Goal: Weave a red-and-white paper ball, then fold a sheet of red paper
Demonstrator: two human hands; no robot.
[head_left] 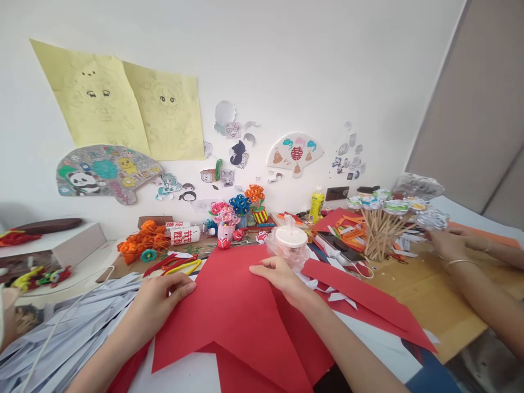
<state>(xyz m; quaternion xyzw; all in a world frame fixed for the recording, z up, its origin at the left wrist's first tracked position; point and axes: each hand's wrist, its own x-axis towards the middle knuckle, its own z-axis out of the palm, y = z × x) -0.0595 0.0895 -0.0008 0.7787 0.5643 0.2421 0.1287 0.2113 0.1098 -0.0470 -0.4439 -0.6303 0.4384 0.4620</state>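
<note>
A large sheet of red paper (227,303) spreads in front of me, with a notched lower edge. At its left edge, my left hand (166,297) pinches the sheet between thumb and fingers. My right hand (282,278) grips the upper right side, thumb on top and the other fingers curled at the edge. More red paper lies under the sheet and to its right, including a long red piece (368,300). Just beyond my left hand lies a yellow-handled tool (186,267), partly hidden by the red sheet.
White paper strips (69,327) heap at the left. Behind the sheet stand a lidded cup in a plastic bag (291,240), orange flowers (143,240) and a yellow bottle (316,204). At right, another person's hands (454,245) are near a bundle of wooden sticks (379,234) with paper tops.
</note>
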